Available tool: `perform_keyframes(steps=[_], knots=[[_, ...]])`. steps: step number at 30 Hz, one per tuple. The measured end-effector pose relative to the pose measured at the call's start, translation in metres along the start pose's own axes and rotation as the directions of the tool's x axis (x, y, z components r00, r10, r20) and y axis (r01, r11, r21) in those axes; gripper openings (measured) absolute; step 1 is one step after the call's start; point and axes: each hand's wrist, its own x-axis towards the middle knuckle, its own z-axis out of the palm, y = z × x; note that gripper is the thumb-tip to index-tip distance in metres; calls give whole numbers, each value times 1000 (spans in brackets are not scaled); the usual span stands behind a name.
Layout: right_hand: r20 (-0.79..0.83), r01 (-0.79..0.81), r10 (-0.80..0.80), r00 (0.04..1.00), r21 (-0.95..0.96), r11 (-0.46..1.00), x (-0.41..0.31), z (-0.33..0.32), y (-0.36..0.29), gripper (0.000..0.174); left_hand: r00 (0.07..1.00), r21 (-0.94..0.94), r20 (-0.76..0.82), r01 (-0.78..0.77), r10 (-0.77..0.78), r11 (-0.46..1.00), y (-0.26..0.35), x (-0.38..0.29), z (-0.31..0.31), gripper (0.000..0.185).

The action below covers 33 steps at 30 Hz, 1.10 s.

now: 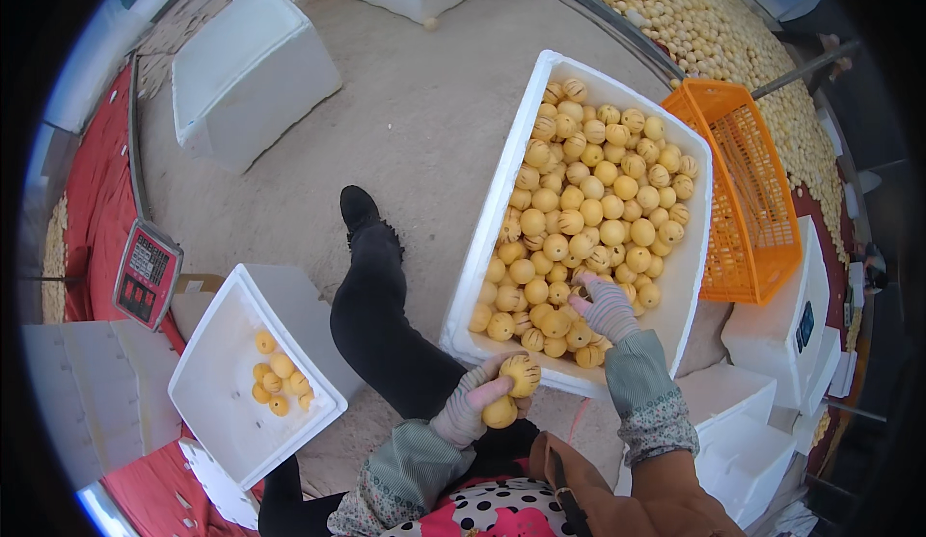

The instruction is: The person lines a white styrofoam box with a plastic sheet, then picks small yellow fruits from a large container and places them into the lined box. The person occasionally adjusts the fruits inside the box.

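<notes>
My left hand, in a striped fingerless glove, holds two round yellow fruits near the close rim of a large white foam box. Heaped inside that box are many yellow fruits, some with dark stripes. My right hand, gloved the same way, reaches down onto the heap, its fingers among the fruits; whether it grips one cannot be told. At the lower left, a smaller white foam box holds several fruits towards its right side.
An orange plastic crate leans by the large box's right side. A digital scale display stands at the left. White foam boxes stand on the concrete floor and at the lower right. A great spread of fruits lies beyond a low edge.
</notes>
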Motion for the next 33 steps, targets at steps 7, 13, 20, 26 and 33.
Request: perform_keyframes(steps=[7, 13, 20, 26, 33], knots=[[96, 6, 9, 995, -151, 989, 30, 41, 2, 42, 997, -36, 68, -18, 20, 999, -1, 1, -5, 62], [-277, -187, 154, 948, -98, 977, 37, 31, 1, 40, 996, -83, 88, -18, 26, 996, -2, -1, -12, 68], [-287, -130, 63, 956, -223, 966, 78, 19, 9, 50, 998, -101, 60, -28, 35, 994, -3, 6, -7, 72], [-442, 13, 92, 893, 230, 973, 32, 13, 17, 57, 998, -334, 32, -42, 56, 942, -1, 12, -2, 72], [202, -57, -299, 933, 900, 431, -40, -30, -55, 55, 991, -475, 58, -76, 117, 877, 5, 12, -4, 76]])
